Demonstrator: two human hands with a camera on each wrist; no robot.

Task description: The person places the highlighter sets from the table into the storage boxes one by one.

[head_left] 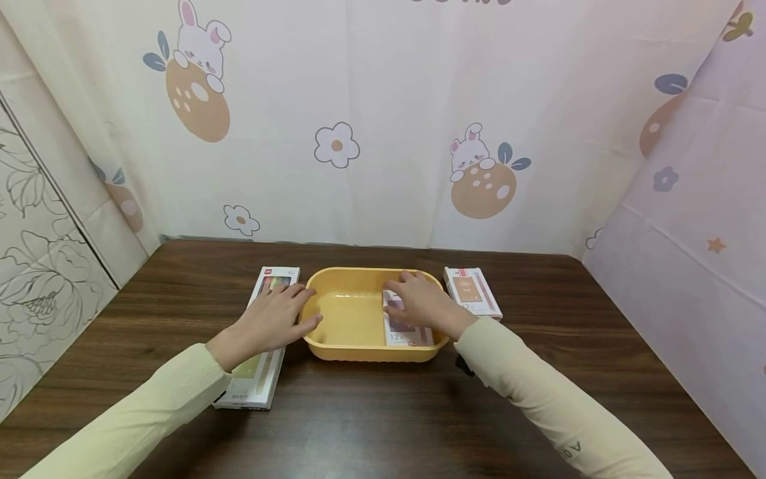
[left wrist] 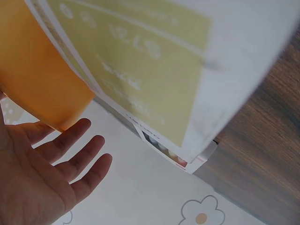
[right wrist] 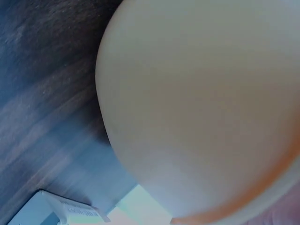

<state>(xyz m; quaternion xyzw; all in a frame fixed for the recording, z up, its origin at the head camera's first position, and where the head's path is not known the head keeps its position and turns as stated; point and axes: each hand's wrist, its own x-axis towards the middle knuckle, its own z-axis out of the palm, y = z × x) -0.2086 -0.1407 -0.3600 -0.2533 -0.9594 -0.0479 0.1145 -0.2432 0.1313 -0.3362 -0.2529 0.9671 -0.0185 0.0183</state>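
Observation:
A yellow plastic basin (head_left: 350,352) stands in the middle of the table. My left hand (head_left: 269,319) is at its left rim, fingers loosely spread; in the left wrist view the fingers (left wrist: 89,176) are extended beside the basin wall (left wrist: 42,70). Under the left forearm lies a long white box (head_left: 263,382) with a green panel and coloured sticks showing at its far end. My right hand (head_left: 421,303) reaches over the basin's right end with fingers apart, above a small white box (head_left: 409,336) marked 12 that lies inside. The right wrist view mostly shows the basin wall (right wrist: 187,103), hiding those fingers.
Another small white box (head_left: 473,293) with an orange panel lies on the table just right of the basin. The dark wooden table (head_left: 371,426) ends at a patterned curtain (head_left: 395,133) behind, with more fabric along both sides.

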